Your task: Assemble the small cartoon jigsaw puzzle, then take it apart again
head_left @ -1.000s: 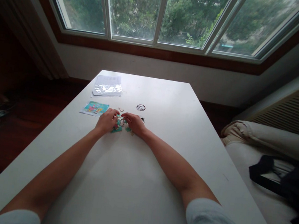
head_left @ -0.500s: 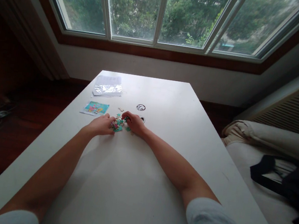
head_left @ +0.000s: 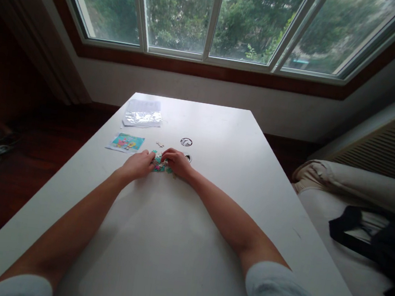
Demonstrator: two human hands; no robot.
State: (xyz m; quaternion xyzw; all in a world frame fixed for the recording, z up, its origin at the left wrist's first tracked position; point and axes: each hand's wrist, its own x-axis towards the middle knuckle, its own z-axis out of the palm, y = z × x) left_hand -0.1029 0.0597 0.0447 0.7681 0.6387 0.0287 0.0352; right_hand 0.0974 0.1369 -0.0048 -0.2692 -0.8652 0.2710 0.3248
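A small pile of jigsaw puzzle pieces (head_left: 159,167), mostly teal with some pink, lies on the white table between my hands. My left hand (head_left: 139,163) curls round the left side of the pile, its fingers closed against some pieces. From the right, my right hand (head_left: 178,163) reaches over the pile with bent fingers pinched together at the pieces; what sits between the fingertips is partly hidden. A few loose puzzle pieces (head_left: 160,144) lie just beyond the pile. To the left is a picture sheet (head_left: 128,142) with colourful figures on teal.
A clear plastic bag with white paper (head_left: 143,113) lies at the table's far left. Two round fittings sit in the tabletop, the farther cable hole (head_left: 186,142) in full view, the nearer partly behind my right hand. A beige sofa (head_left: 340,225) with a dark cloth stands at right.
The clump of pieces at my left fingers now lies lower and spreads farther right, between the hands. My left hand has shifted slightly right; my right hand has barely moved.
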